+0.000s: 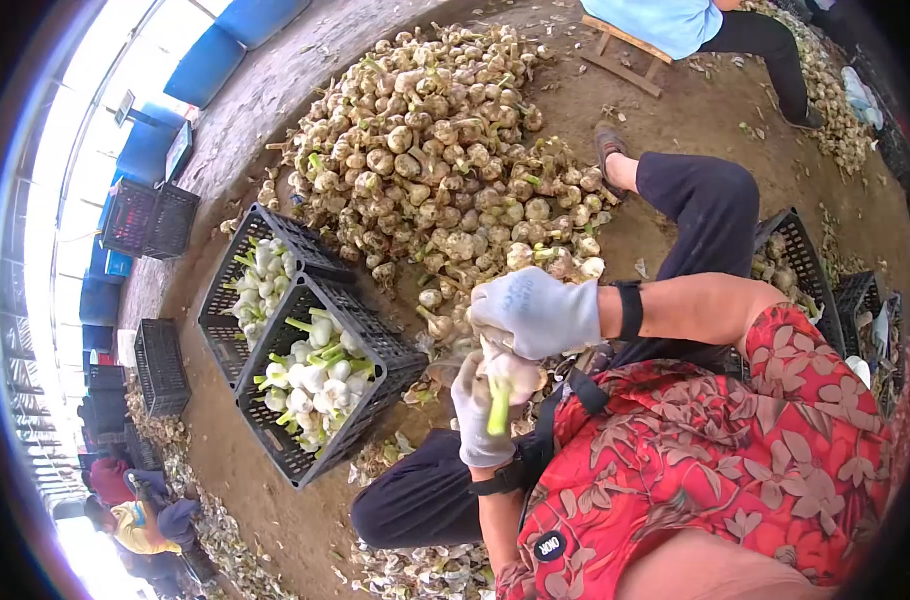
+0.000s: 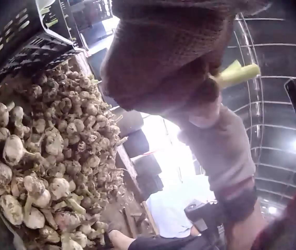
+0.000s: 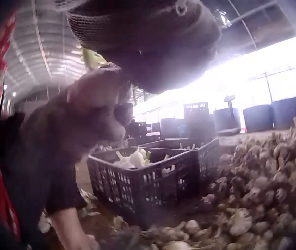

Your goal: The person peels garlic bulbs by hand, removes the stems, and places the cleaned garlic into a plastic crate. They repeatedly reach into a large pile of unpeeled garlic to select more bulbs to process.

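Both hands wear pale work gloves and meet in front of the red floral shirt. My left hand [image 1: 481, 412] holds a garlic bulb [image 1: 518, 372] with a short green stem [image 1: 498, 407] pointing toward my body. Over the bulb's far side, my right hand [image 1: 537, 312] has its fingers curled at the outer skin, partly hiding it. In the left wrist view the stem [image 2: 237, 74] sticks out between the two hands. The right wrist view shows the left hand [image 3: 98, 101] close under the right one, with the bulb mostly hidden.
A large heap of unpeeled garlic [image 1: 425, 150] lies ahead. Two black crates, a near one [image 1: 375, 345] and a farther one [image 1: 295, 240], hold white garlic on the left. Another crate [image 1: 800, 255] stands at right. A person in light blue [image 1: 655, 25] sits nearby.
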Demonstrator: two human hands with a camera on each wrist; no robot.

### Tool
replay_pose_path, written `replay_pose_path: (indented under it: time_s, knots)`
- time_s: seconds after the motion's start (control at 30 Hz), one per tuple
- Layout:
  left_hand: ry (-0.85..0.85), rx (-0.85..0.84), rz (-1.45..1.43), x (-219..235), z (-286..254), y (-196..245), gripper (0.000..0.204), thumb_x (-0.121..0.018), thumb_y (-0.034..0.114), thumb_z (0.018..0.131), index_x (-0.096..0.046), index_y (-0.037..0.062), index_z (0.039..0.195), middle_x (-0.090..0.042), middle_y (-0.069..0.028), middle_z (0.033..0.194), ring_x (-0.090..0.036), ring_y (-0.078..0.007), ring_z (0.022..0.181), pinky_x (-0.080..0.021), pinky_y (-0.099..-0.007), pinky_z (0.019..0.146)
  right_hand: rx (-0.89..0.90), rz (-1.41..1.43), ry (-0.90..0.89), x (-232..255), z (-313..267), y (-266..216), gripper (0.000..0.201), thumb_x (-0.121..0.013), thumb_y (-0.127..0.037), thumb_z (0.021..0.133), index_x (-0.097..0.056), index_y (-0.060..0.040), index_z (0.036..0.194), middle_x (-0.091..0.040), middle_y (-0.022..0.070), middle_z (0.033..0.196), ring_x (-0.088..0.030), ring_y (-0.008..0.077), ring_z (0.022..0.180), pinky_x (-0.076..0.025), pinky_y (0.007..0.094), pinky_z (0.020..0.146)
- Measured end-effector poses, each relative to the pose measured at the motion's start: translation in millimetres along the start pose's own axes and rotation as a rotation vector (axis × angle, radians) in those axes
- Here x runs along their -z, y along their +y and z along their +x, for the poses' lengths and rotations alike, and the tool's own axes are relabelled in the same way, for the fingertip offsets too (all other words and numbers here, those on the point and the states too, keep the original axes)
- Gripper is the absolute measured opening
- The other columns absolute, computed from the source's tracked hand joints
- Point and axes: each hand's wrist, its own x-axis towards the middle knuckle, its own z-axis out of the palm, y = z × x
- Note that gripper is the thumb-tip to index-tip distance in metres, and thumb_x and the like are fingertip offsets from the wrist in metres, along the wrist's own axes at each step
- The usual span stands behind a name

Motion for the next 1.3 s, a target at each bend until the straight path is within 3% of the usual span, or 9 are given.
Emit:
replay_pose_path:
  time_s: [0.2,0.53,0.63,0.87,0.93,1.0,1.1,1.2,1.3]
  knots:
    - [-0.218,0.116,-0.084,-5.7,-11.2,6.1,0.087,-0.073,0.069,0.068,-0.056,-0.0058,0.109,-0.065,-0.0067,0.09,-0.064,-0.0138,0.073,-0.054,-0.0275,0.066,-0.056,0.094,-0.311,-19.1,15.7,7.6,0.018,-0.064,-0.017,0.074,-0.06,-0.0045,0.087,-0.061,0.0132,0.086,-0.064,0.0352,0.081,-0.05,0.0432,0.068]
    - [0.249,0.194,-0.094,-14.8,22.4,13.2,0.044,-0.037,0.033,0.099,-0.066,0.0003,0.095,-0.064,-0.0051,0.071,-0.051,-0.0112,0.044,-0.035,-0.0218,0.038,-0.06,0.232,-0.088,16.7,2.1,17.6,0.05,-0.068,-0.016,0.077,-0.057,-0.013,0.126,-0.058,0.0168,0.122,-0.06,0.0338,0.11,-0.05,0.038,0.091]
    - [0.292,-0.065,-0.093,-11.1,38.3,-13.5,0.039,-0.039,0.025,0.097,-0.065,-0.0038,0.095,-0.064,-0.0048,0.078,-0.059,-0.0109,0.062,-0.044,-0.0231,0.052,0.088,0.069,-0.098,-4.5,-9.0,-12.6,0.044,-0.068,-0.012,0.075,-0.061,-0.0161,0.118,-0.059,0.0148,0.117,-0.063,0.0341,0.1,-0.053,0.0389,0.081]
    - [0.587,0.153,-0.437,-17.2,53.4,-18.3,0.041,-0.044,0.032,0.098,-0.064,-0.0027,0.09,-0.065,-0.0082,0.076,-0.062,-0.0171,0.057,-0.047,-0.0291,0.045,0.104,0.102,0.327,-28.4,-7.0,-6.9,0.027,-0.071,-0.004,0.07,-0.071,-0.0143,0.095,-0.063,0.0074,0.096,-0.065,0.0277,0.082,-0.053,0.0343,0.068]
    - [0.311,0.424,-0.312,7.7,60.4,-49.1,0.04,-0.046,0.033,0.098,-0.066,0.0,0.092,-0.066,-0.0102,0.072,-0.064,-0.021,0.055,-0.049,-0.0328,0.042,-0.004,0.34,0.463,-23.6,4.8,-6.7,0.02,-0.072,-0.002,0.075,-0.069,-0.0069,0.095,-0.064,0.0076,0.091,-0.066,0.0219,0.08,-0.054,0.0327,0.066]
    - [-0.121,0.257,0.684,16.6,68.2,-78.2,0.036,-0.046,0.028,0.097,-0.067,-0.0005,0.095,-0.067,-0.0092,0.075,-0.063,-0.0196,0.056,-0.049,-0.0331,0.046,-0.221,1.12,0.591,-4.8,29.4,-24.9,0.008,-0.061,-0.002,0.088,-0.065,0.0011,0.094,-0.062,0.0082,0.093,-0.063,0.0154,0.078,-0.051,0.0277,0.066]
    - [-0.178,0.49,0.407,-13.3,42.8,-18.4,0.024,-0.053,0.013,0.091,-0.067,-0.0015,0.103,-0.07,-0.0088,0.081,-0.064,-0.017,0.066,-0.051,-0.0319,0.059,-0.489,1.473,0.543,3.4,36.9,15.7,0.036,-0.056,-0.031,0.096,-0.061,0.0016,0.109,-0.066,0.0096,0.089,-0.066,0.0186,0.08,-0.054,0.0294,0.067]
    - [-0.299,0.018,0.492,-2.5,50.9,-57.6,0.021,-0.054,0.008,0.086,-0.065,0.0003,0.103,-0.068,-0.0095,0.077,-0.062,-0.0142,0.067,-0.05,-0.0308,0.063,-0.506,1.847,0.447,-8.0,32.2,51.4,0.038,-0.058,-0.036,0.095,-0.062,0.0004,0.107,-0.067,0.0068,0.092,-0.063,0.0144,0.083,-0.054,0.0283,0.069]
    - [-0.29,0.249,0.458,-5.2,46.0,-34.8,0.019,-0.059,0.01,0.089,-0.066,0.0029,0.105,-0.066,-0.0032,0.081,-0.06,-0.0096,0.073,-0.048,-0.0275,0.066,-0.683,1.818,0.542,-10.4,37.6,31.0,0.038,-0.058,-0.037,0.095,-0.063,-0.0015,0.106,-0.067,0.0049,0.091,-0.062,0.0126,0.079,-0.053,0.0276,0.066]
